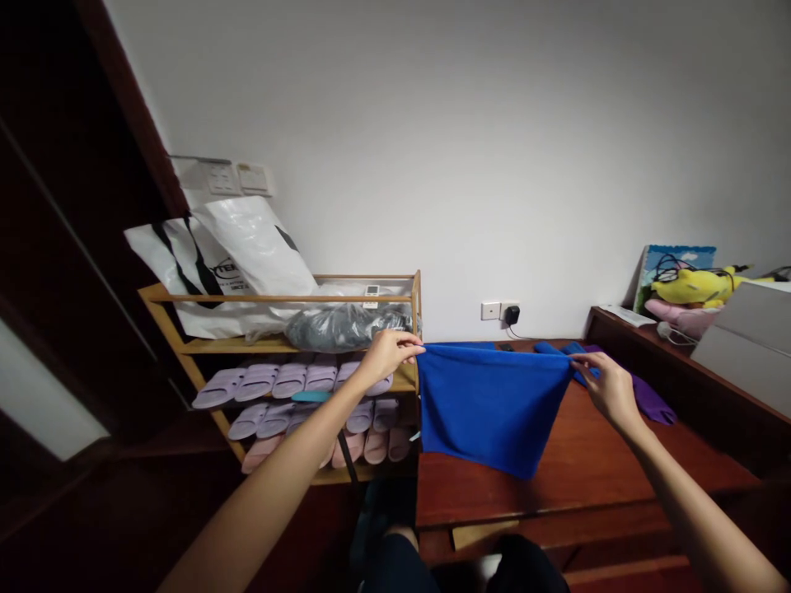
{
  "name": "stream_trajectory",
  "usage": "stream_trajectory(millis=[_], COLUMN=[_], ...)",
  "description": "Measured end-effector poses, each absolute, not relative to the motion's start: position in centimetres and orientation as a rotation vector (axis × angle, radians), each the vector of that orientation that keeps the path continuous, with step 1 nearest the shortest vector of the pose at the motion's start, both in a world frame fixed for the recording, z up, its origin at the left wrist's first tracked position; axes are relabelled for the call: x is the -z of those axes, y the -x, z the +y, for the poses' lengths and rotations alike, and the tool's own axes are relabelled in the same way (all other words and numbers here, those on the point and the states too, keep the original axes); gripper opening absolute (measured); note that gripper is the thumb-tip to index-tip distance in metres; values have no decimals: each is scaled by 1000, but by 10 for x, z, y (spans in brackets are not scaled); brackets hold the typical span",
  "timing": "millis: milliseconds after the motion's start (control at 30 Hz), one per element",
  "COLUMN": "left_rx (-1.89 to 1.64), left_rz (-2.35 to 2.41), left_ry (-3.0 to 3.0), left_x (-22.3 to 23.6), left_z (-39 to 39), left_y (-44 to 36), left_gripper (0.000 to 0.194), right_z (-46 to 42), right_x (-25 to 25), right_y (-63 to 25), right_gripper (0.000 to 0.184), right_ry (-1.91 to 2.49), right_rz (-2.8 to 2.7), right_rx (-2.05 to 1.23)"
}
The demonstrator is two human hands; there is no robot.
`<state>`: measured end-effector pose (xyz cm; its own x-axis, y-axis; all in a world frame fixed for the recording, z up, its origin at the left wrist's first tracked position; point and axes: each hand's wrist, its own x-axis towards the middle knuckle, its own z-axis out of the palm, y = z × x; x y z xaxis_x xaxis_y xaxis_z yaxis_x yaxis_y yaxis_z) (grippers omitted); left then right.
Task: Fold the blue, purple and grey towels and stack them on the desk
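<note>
Gripping a blue cloth (494, 408) by upper corners in left hand (388, 356) and right hand (609, 387), above reddish tabletop (593, 469) between slipper rack (213, 346) and purple cloth (652, 403).

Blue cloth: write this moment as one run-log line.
left hand: pinching blue cloth corner | right hand: pinching another corner | cloth: hanging open between hands | purple cloth: on desk

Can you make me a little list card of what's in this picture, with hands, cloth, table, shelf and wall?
Left hand: pinching one top corner
Right hand: pinching the other top corner
Blue cloth: stretched between both hands, hanging down
Table: reddish-brown; purple cloth towards the right
Shelf: white bags on top, purple slippers and pink ones below
Wall: black plug in a socket
</note>
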<state>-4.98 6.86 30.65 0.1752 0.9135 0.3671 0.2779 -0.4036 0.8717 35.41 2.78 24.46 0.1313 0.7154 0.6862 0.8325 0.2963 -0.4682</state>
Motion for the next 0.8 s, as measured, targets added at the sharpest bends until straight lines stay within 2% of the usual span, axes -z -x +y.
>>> stream_trajectory(millis=[200, 367, 633, 800], left_rx=[-1226, -1134, -994, -878], left_rz=[1091, 955, 1070, 1091], left_ry=[-2269, -2060, -1897, -1955], left_x=[-311, -323, -347, -334], left_z=[53, 23, -16, -9], left_y=[59, 64, 73, 77], left_gripper=[11, 15, 18, 22], right_z=[16, -11, -57, -47], right_x=[-246, -256, -270, -261], right_y=[-358, -361, -360, -363], right_gripper=[37, 29, 31, 35], right_ry=[1403, 1344, 1372, 1410], right_rz=[-1656, -1699, -1607, -1633], right_rx=[316, 347, 24, -111])
